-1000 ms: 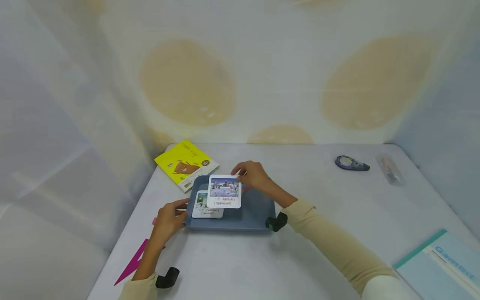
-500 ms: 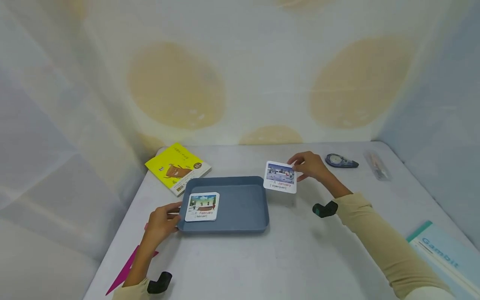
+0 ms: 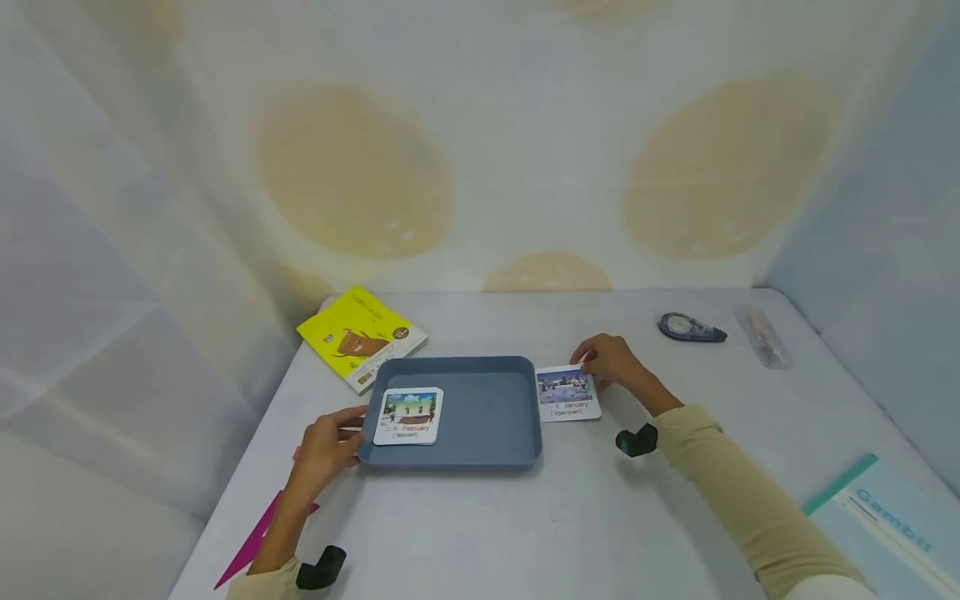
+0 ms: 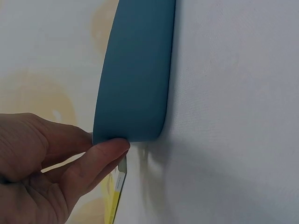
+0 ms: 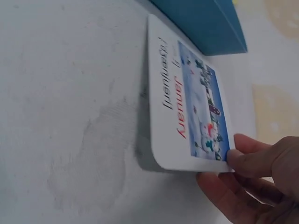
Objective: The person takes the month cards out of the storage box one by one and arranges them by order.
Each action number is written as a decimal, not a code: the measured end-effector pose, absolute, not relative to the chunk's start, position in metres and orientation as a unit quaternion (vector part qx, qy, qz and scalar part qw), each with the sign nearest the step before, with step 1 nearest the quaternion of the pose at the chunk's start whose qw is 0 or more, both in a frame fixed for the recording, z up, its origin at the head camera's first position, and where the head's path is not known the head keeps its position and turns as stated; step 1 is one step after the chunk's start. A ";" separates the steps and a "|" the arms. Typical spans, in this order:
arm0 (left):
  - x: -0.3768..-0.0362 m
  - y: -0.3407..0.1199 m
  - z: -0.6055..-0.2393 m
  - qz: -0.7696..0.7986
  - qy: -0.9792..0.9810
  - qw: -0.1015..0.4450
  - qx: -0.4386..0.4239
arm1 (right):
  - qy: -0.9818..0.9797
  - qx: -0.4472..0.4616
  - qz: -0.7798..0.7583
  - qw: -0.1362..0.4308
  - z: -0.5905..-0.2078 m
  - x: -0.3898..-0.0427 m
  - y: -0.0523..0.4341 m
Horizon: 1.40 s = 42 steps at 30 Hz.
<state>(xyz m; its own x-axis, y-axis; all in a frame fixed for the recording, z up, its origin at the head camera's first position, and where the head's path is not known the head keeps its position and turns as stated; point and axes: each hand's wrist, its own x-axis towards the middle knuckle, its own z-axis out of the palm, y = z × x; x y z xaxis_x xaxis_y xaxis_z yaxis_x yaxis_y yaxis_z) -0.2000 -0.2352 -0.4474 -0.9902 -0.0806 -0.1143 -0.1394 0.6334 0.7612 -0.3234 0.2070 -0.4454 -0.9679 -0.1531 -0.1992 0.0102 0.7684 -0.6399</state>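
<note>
A blue tray (image 3: 487,417) sits on the white table (image 3: 525,517); a "February" picture card (image 3: 408,416) lies in its left part. My left hand (image 3: 324,446) grips the tray's left rim (image 4: 135,93), thumb against the wall. My right hand (image 3: 611,360) pinches the far right corner of a "January" card (image 3: 567,393), which lies almost flat on the table just right of the tray. In the right wrist view the January card (image 5: 187,112) is slightly raised at the pinched end, with my fingers (image 5: 252,172) above and under it.
A yellow book (image 3: 362,336) lies behind the tray at the left. A correction-tape dispenser (image 3: 690,327) and a clear wrapped item (image 3: 762,336) lie at the far right. A teal notebook (image 3: 885,525) sits at the near right, a pink triangle ruler (image 3: 258,537) near left.
My right hand lifted the January card out of the tray, carried it right, and lowered it onto the table beside the tray. The left hand stayed on the tray's rim.
</note>
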 end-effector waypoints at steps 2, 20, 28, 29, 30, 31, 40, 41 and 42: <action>-0.200 -0.234 -0.447 0.424 0.903 0.034 -0.058 | 0.939 -0.045 -0.326 0.102 -0.448 -0.322 0.204; -0.199 -0.235 -0.442 0.424 0.904 0.023 -0.046 | 0.973 -0.065 -0.223 0.019 -0.445 -0.317 0.181; -0.198 -0.238 -0.447 0.421 0.905 0.021 -0.050 | 0.950 -0.143 -0.266 -0.075 -0.420 -0.314 0.141; -0.198 -0.238 -0.447 0.421 0.905 0.021 -0.050 | 0.945 -0.157 -0.274 -0.085 -0.416 -0.313 0.133; -0.198 -0.238 -0.447 0.421 0.905 0.022 -0.051 | 0.940 -0.172 -0.281 -0.094 -0.413 -0.313 0.125; -0.198 -0.238 -0.448 0.421 0.905 0.022 -0.051 | 0.934 -0.185 -0.289 -0.098 -0.410 -0.312 0.116; -0.199 -0.235 -0.452 0.432 0.899 0.025 -0.058 | 0.915 -0.248 -0.318 -0.035 -0.413 -0.311 0.037; -0.198 -0.235 -0.452 0.434 0.899 0.026 -0.059 | 0.912 -0.250 -0.323 -0.021 -0.416 -0.312 0.030; -0.198 -0.236 -0.452 0.434 0.899 0.027 -0.060 | 0.911 -0.251 -0.327 -0.006 -0.419 -0.312 0.023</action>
